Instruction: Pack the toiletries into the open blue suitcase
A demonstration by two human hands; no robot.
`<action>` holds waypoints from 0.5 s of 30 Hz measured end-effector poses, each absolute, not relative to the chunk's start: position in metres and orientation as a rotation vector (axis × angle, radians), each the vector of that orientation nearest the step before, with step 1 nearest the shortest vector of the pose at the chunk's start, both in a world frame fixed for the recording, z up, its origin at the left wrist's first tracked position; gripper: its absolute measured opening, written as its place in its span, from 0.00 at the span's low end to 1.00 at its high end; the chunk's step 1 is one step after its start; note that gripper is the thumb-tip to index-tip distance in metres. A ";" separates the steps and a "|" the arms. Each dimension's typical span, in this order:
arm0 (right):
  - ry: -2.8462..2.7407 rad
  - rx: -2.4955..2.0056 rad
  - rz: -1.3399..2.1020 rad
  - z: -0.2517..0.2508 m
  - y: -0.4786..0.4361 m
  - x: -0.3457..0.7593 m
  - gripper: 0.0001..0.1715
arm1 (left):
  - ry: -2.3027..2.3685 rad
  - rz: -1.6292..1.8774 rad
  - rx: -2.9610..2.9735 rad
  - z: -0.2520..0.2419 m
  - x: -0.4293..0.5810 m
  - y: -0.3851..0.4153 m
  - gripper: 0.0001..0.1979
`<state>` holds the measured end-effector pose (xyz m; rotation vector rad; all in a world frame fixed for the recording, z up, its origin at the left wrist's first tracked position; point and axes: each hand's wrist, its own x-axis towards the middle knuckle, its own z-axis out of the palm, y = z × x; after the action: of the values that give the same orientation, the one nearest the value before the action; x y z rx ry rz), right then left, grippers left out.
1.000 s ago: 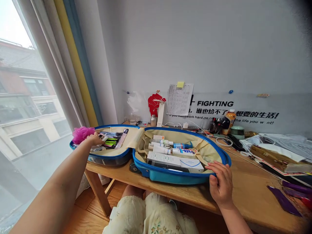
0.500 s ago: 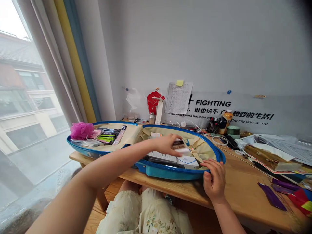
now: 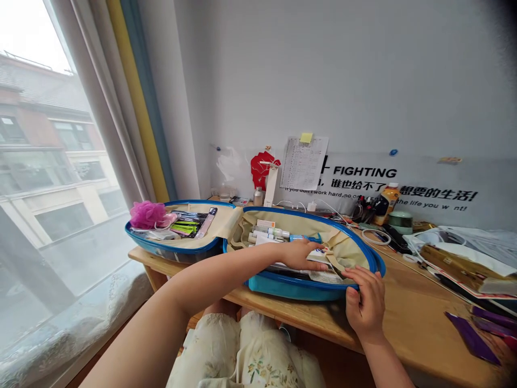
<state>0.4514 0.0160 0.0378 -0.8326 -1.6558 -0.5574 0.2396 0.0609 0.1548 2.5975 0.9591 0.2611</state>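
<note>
head view shows left hand (image 3: 299, 254) inside blue suitcase (image 3: 291, 288).

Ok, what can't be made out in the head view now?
In the head view:
Pale printed flat item: partly covered by the bare left hand, whose grip can't be told.
White printed wall sheet: print too small to read.
Black wall lettering: partly hidden by the orange plastic bottle.
Red item: cut off by the picture's right edge.

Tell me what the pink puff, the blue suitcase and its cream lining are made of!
Pink puff: probably soft plastic mesh, with frilly, gathered folds.
Blue suitcase: likely hard plastic, going by its smooth, slightly shiny wall.
Cream lining: seems thin, matte cloth, because it wrinkles.
</note>
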 end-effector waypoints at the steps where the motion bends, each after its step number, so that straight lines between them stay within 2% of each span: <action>1: -1.658 -0.838 -0.561 0.038 0.016 0.452 0.15 | 0.959 0.323 2.606 0.157 0.230 0.061 0.33; 4: -1.667 -0.854 -0.573 0.039 0.016 0.452 0.15 | 1.101 0.600 2.620 0.164 0.188 0.066 0.25; 7: -1.671 -0.837 -0.584 0.039 0.017 0.452 0.15 | 1.685 0.757 2.535 0.169 0.126 0.077 0.19; 11: -1.659 -0.829 -0.602 0.039 0.019 0.452 0.17 | 2.265 0.798 2.225 0.174 0.027 0.085 0.21; 15: -1.654 -0.824 -0.598 0.038 0.020 0.451 0.17 | 2.732 0.750 1.759 0.176 -0.060 0.074 0.30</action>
<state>0.4515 0.0197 0.0383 -0.8236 -1.6539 -0.5978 -0.0599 0.0744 0.1764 1.7591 2.7319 0.7495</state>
